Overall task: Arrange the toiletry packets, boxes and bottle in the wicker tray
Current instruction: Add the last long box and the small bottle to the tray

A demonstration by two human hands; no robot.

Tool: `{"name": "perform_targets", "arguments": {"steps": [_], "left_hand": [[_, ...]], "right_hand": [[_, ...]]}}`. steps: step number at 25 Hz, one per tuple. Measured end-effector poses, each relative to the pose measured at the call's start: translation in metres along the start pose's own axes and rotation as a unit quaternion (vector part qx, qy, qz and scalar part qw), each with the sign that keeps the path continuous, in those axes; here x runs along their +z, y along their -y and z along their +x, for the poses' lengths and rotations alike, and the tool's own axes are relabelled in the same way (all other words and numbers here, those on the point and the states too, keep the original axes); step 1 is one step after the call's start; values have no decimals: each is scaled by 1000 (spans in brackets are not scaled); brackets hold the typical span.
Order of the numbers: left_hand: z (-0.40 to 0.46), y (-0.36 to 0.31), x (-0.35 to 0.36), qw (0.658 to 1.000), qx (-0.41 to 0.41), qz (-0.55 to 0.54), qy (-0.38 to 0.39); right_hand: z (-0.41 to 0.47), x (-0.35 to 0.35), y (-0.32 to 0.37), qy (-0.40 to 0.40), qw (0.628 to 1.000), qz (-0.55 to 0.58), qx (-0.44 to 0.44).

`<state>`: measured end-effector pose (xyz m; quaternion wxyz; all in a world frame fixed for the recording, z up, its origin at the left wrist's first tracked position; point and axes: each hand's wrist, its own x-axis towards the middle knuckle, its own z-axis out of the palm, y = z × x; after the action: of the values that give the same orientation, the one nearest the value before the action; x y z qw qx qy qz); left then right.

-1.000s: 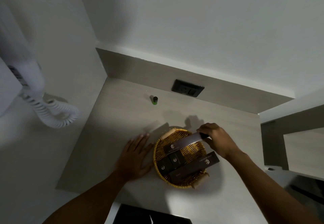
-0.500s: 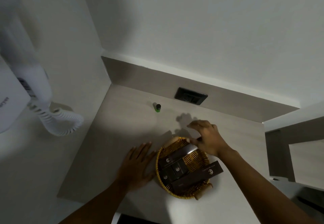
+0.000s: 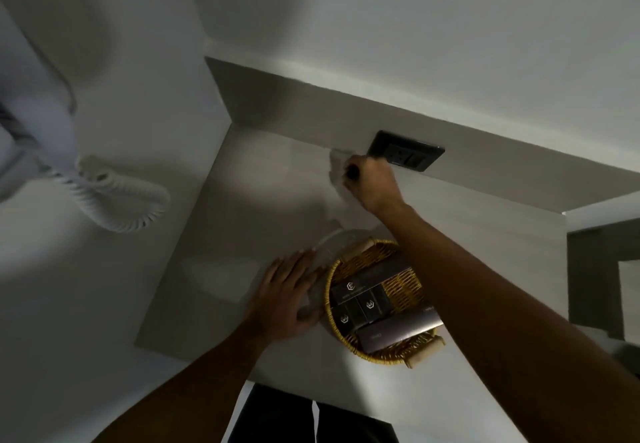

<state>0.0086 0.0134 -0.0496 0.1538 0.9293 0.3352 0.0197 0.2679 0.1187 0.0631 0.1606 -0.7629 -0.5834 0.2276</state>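
One view only, the head camera, and it was dim and soft. Near the back edge of the counter [image 3: 263, 179], just below the dark wall socket [image 3: 407, 155], the right hand [image 3: 375, 184] was curled into a fist around the small bottle [image 3: 352, 171]; only its dark cap showed past the fingers. The left hand [image 3: 282, 298] lay flat and spread on the counter, fingers wide, holding nothing, just beside the left rim of the wicker tray [image 3: 381, 359]. The tray sat toward the front edge of the counter, with several dark boxes [image 3: 362, 290] lying across it, one long box [image 3: 398, 331] reaching to the right rim.

Risks, as I judged them: the bottle was small and mostly swallowed by the fist, so a loose pinch could let it slip on the carry back. The right forearm crossed directly above the tray, so a low return could knock the long box off the rim. Little bare wicker was left, so an upright bottle could topple.
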Motion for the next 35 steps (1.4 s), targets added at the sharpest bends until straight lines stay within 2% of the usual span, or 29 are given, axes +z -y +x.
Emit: {"name": "perform_targets", "arguments": {"steps": [2,5,7,9,13,20,22,24,26,28,30,32,35], "left_hand": [[3,-1,-3,1000,2,1,12],[2,0,-5,1000,11,0,18],[0,1,-3,1000,12,3,8],[0,1,-2,1000,16,12,2],[1,1,-2,1000,21,22,-1],[1,3,0,1000,24,20,-1],[1,1,-1,999,24,19,8],[2,-2,-6,999,23,17,23],[0,-3,-13,999,25,0,29],[3,-3,-21,995,-1,-94,22],[15,-9,-35,972,-79,-223,-6],[35,-22,-47,954,-118,-272,-46],[59,-40,-57,956,-127,-263,-32]], "right_hand": [[-40,-33,-14,-98,995,34,-1],[-130,-57,-43,-161,984,-44,59],[-176,-43,-57,-134,977,-110,126],[-199,-19,-63,-67,975,-137,164],[-199,12,-69,-15,968,-170,185],[-205,18,-72,-6,968,-195,157],[-216,7,-72,-66,975,-150,150],[-240,1,-65,-159,968,-38,190],[-274,12,-54,-230,923,118,284],[-300,34,-41,-236,853,257,387],[-308,48,-30,-200,802,356,436],[-309,56,-30,-183,790,381,443],[-304,55,-34,-199,809,359,421]]}}
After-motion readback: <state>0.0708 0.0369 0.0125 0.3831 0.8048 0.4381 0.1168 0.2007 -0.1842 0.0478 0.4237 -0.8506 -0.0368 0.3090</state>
